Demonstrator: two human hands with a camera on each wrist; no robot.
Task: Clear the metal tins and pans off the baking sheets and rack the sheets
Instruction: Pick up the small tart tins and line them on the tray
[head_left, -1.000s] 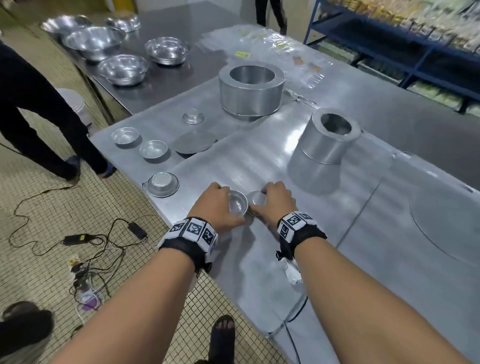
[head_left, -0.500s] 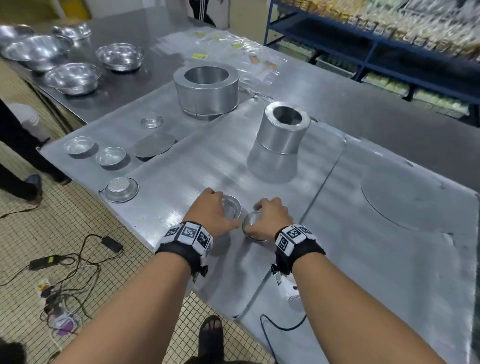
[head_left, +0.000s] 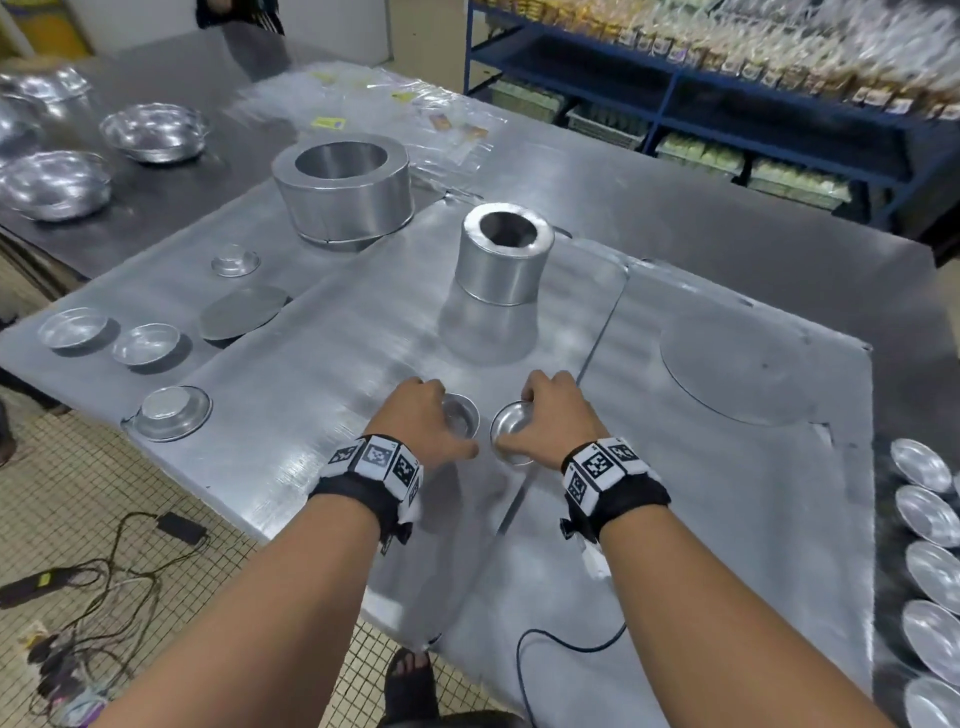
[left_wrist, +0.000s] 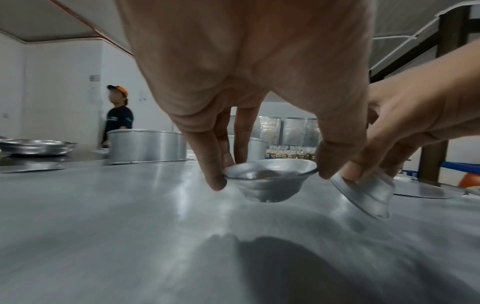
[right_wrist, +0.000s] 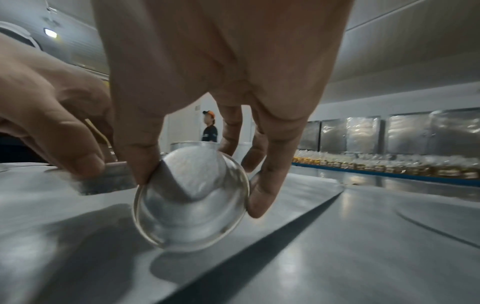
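Two small tins were in the hands at the lower middle of the head view, each lifted just clear of the baking sheet (head_left: 291, 374) beneath. The left hand (head_left: 421, 426) pinched its tin (head_left: 460, 415) by the rim between thumb and fingertips, level and mouth up. The right hand (head_left: 558, 410) gripped the other tin (head_left: 511, 427) the same way, but tipped steeply, its open mouth turned toward the wrist camera.

The two tins were very near each other, and the left wrist view showed the tilted rim just beside the left thumb. A knock between them could, I judged, jar the shallow pinch loose and drop a tin with a clatter onto the sheet.

Much remained on the sheets: a tall ring mould (head_left: 501, 254) at centre, a wider round pan (head_left: 345, 187) at upper centre, and several shallow dishes (head_left: 148, 343) at the left edge. A row of similar dishes (head_left: 922, 465) lay on the surface at the right edge, likely where these two belonged. A wide swing that way might clip the ring mould or overshoot the surface's edge.
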